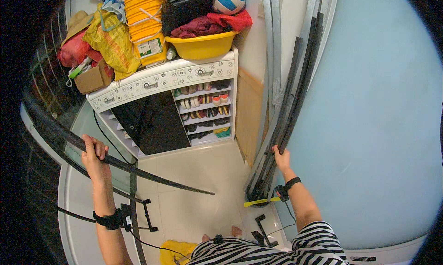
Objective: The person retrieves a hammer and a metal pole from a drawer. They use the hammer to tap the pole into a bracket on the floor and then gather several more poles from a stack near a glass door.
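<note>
One long black strip slants across the floor, left hand fingers wrapped around it; right hand grips several black strips leaning against one blue wall.

Strip: black, matt, rubber-like. Bundle: black matt strips beside grey metal rails. Floor: glossy pale tile. Cabinet: white, smooth, patterned; door dark and glossy. Basin: yellow glossy plastic. Box: brown matt cardboard.
</note>
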A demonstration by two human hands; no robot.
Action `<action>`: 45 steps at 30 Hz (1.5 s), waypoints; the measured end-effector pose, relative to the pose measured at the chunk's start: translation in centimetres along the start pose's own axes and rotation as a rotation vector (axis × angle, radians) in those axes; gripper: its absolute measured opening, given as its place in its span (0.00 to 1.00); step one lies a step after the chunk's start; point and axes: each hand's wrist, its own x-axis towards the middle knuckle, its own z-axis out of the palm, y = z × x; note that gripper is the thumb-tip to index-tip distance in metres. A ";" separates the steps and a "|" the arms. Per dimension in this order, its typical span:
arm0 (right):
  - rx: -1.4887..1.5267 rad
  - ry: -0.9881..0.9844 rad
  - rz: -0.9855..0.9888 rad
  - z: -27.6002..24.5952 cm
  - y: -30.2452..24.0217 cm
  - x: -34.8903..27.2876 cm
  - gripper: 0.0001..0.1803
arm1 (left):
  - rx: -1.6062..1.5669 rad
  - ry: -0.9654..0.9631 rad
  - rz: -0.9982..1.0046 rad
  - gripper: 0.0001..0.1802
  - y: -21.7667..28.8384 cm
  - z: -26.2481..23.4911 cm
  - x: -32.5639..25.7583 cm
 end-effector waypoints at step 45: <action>-0.059 -0.652 -0.348 11.5 -10.2 -8.2 0.15 | 0.001 -0.106 0.082 0.18 0.4 1.0 0.7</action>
